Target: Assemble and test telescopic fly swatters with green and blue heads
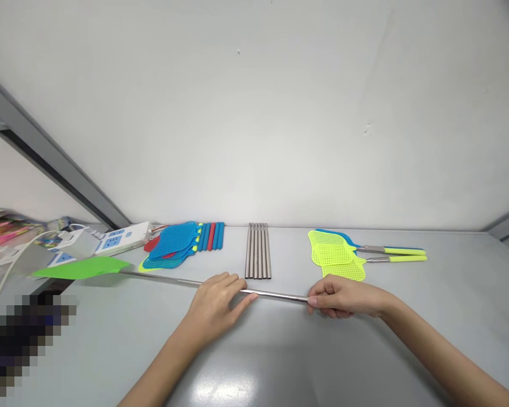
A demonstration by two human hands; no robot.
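A fly swatter with a bright green head (85,267) and a long, drawn-out metal rod (275,294) lies across my front, its head to the left. My left hand (220,305) is closed over the middle of the rod, thumb stretched along it. My right hand (343,297) pinches the rod's right end; no coloured grip shows there, and the fingers hide the tip. Beyond my hands, several metal tubes (258,251) lie side by side. Right of them are finished-looking swatters with yellow heads (337,254) and a blue one beneath, rods pushed in.
At the back left, loose swatter heads (173,240) in blue, red and yellow are piled beside a row of coloured handle grips (211,236). A white power strip (123,238) with plugs stands farther left, near colourful packages (8,229). A wall closes off the table's back.
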